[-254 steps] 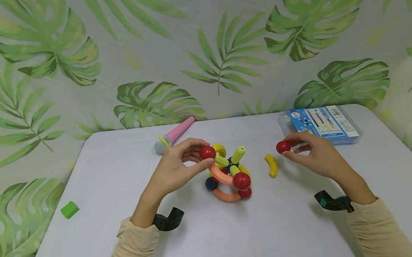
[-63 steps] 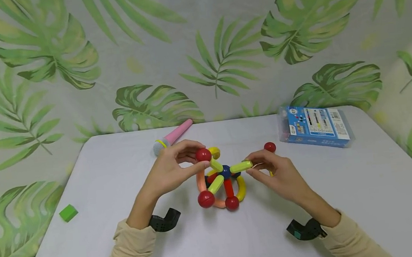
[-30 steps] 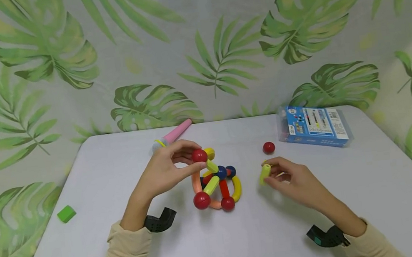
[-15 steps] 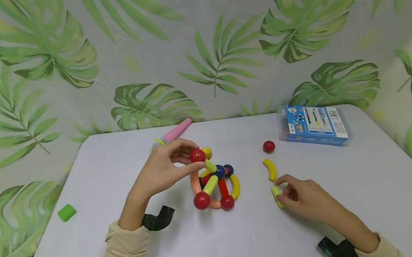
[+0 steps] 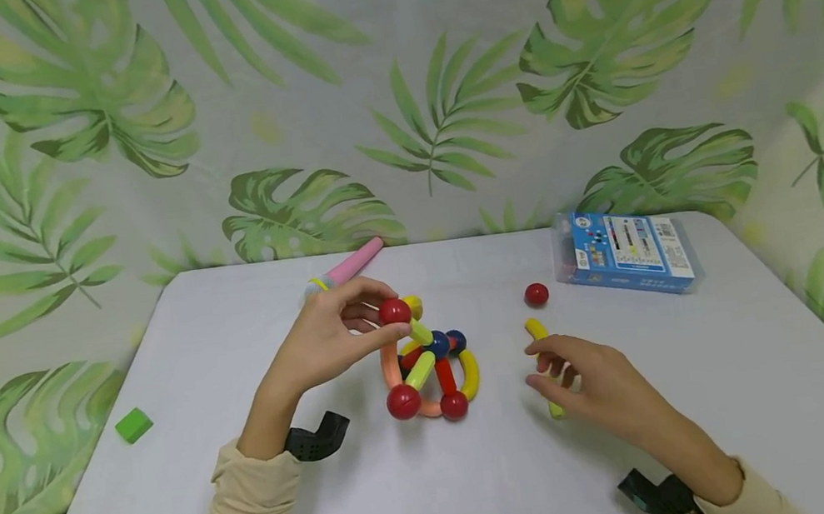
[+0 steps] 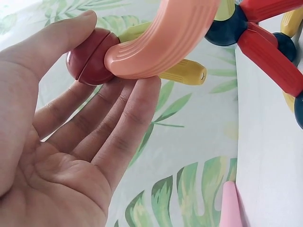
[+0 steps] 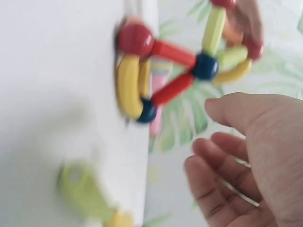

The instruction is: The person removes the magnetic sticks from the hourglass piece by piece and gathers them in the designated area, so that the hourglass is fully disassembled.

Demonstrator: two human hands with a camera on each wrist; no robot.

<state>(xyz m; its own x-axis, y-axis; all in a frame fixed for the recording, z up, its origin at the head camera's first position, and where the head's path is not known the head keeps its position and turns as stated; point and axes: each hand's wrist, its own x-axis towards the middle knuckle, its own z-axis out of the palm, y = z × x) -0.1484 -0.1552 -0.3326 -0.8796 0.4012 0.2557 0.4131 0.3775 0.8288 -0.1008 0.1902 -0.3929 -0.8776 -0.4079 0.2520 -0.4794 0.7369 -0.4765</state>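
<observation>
At ten o'clock of the ball-and-rod structure (image 5: 436,345) on the desk (image 5: 436,489), my left grip (image 5: 325,337) pinches one red ball (image 5: 393,312), while my right grip (image 5: 592,380), relaxed and holding nothing, hovers at three o'clock near a lime rod (image 5: 555,411); I judge assembly in hand, the next move calling for a careful pick.
</observation>
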